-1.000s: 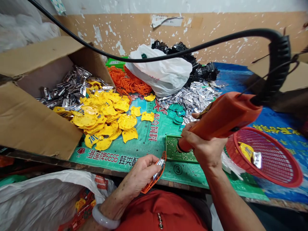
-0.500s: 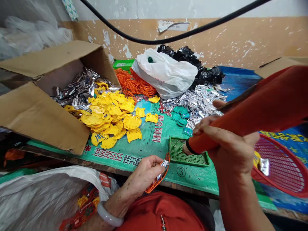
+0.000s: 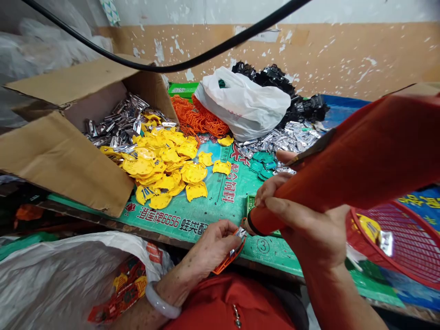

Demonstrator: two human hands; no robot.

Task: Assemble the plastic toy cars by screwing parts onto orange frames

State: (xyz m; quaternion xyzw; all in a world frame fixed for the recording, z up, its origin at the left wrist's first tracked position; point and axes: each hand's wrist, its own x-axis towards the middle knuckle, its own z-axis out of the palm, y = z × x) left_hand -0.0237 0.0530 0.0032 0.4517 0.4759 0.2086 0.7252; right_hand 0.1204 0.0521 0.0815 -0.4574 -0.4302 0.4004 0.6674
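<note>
Orange plastic frame pinched in the left hand, the right hand clamps an orange tool whose tip seems to touch it, the hands just apart.

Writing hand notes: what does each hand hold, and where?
Left hand pinches an orange plastic frame by its edge; right hand grips an orange corded tool around its barrel.

Orange corded tool runs off the R edge, red basket too; green perforated tray mostly hidden behind R hand; silver bit in L hand too small to make out.
</note>
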